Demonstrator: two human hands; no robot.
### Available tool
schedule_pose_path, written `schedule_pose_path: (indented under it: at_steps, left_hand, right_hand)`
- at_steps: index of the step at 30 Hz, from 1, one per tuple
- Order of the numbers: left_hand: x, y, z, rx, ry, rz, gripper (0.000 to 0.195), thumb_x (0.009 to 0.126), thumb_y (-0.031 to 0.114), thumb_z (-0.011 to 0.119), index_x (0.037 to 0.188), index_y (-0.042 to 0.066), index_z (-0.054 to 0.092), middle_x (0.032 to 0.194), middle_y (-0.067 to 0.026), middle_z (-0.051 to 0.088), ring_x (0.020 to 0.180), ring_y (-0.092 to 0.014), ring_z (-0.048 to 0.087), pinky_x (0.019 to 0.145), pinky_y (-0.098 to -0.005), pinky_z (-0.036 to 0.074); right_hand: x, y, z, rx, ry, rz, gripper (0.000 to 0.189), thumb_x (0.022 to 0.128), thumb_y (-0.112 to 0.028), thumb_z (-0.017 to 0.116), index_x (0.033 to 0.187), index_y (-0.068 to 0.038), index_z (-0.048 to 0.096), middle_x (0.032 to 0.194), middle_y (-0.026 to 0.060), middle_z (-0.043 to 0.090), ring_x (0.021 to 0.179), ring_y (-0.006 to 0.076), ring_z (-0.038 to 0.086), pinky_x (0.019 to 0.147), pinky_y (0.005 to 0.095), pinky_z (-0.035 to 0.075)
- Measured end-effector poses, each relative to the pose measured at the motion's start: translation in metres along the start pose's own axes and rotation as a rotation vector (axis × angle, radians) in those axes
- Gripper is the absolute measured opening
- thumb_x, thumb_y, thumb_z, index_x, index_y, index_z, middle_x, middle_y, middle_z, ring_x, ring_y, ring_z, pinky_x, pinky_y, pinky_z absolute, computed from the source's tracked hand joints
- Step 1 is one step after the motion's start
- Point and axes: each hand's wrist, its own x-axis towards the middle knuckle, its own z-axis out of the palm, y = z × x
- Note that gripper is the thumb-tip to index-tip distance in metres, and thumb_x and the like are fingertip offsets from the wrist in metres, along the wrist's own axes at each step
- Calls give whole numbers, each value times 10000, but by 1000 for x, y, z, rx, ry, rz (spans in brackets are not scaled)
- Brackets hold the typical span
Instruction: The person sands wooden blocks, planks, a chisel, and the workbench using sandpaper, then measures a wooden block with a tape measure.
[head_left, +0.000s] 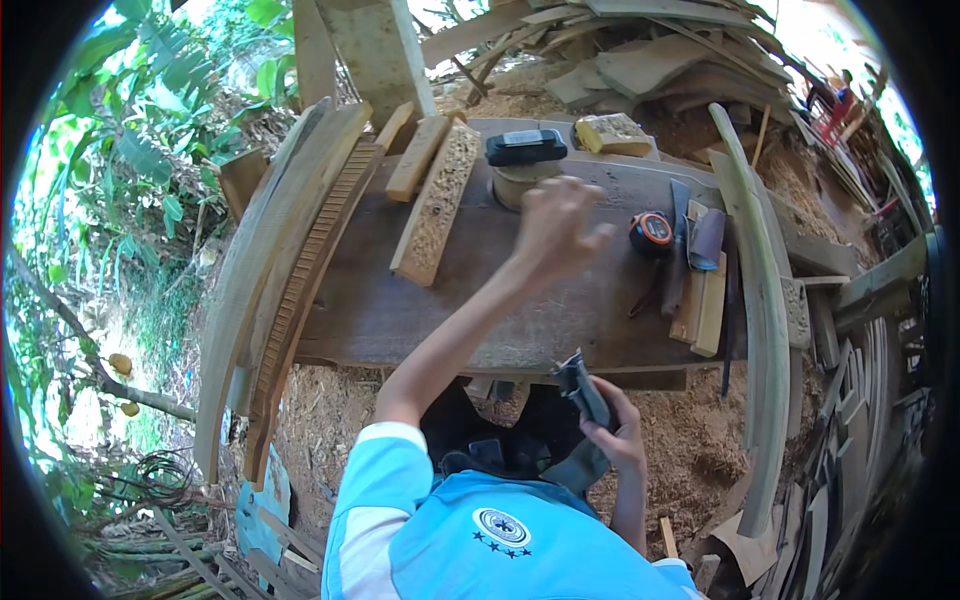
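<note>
My left hand (559, 225) reaches over the wooden workbench top (450, 322), fingers bent and thumb apart, with nothing visible in it. Just beyond its fingers stands a round wooden block (517, 184), and on that rests a black case-like object (526, 147) with a pale label. Low near my lap, past the bench's front edge, my right hand (619, 429) grips a narrow dark grey object (582, 390) whose upper end looks ragged. What exactly this object is cannot be made out.
On the bench's right lie a tape measure (651, 233), a flat-bladed tool (679, 247), wooden blocks (709, 307) and rolled sandpaper (706, 238). Speckled wood pieces (439, 202) lie left. Long curved boards flank both sides, including a notched one (315, 262). Scrap boards (660, 64) are heaped behind.
</note>
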Motion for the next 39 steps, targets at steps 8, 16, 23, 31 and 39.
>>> schedule_pose_path:
  at_steps: [8, 16, 23, 31, 39]
  left_hand:
    - [-104, -113, -118, 352, -174, -915, 567, 717, 547, 646, 879, 10, 560, 872, -204, 636, 805, -376, 625, 673, -450, 507]
    - [-231, -35, -164, -539, 66, -1045, 441, 748, 279, 706, 1021, -49, 594, 855, -111, 659, 754, -163, 623, 698, -270, 482]
    - [-347, 36, -223, -939, 717, -897, 515, 682, 222, 779, 1088, -8, 561, 984, -59, 631, 864, -125, 598, 782, -255, 467]
    - [-378, 41, -256, -814, 880, -636, 688, 604, 474, 782, 999, 63, 398, 688, -44, 517, 567, -164, 536, 505, -251, 448]
    - [-384, 58, -256, -691, 877, -568, 644, 607, 499, 781, 913, 53, 431, 676, -73, 518, 568, -168, 518, 472, -254, 426]
  right_hand:
    - [87, -17, 23, -912, 267, -570, 479, 801, 55, 462, 1274, -8, 423, 1187, 189, 502, 1118, 267, 491, 944, 339, 379]
    - [179, 24, 49, -1375, 378, -294, 427, 840, -50, 401, 1254, 55, 406, 1327, 198, 402, 1248, 348, 353, 1051, 396, 268]
    - [214, 24, 159, -1144, -189, -500, 417, 784, 26, 404, 1194, 38, 475, 1276, 201, 455, 1187, 340, 422, 1006, 377, 336]
    - [180, -15, 207, -558, -859, -593, 519, 666, 156, 382, 1099, -37, 593, 1269, 155, 492, 1223, 308, 418, 1042, 361, 328]
    - [276, 60, 210, -1361, 22, -750, 340, 728, -49, 457, 1039, 65, 534, 1120, 249, 525, 1035, 363, 513, 893, 400, 416]
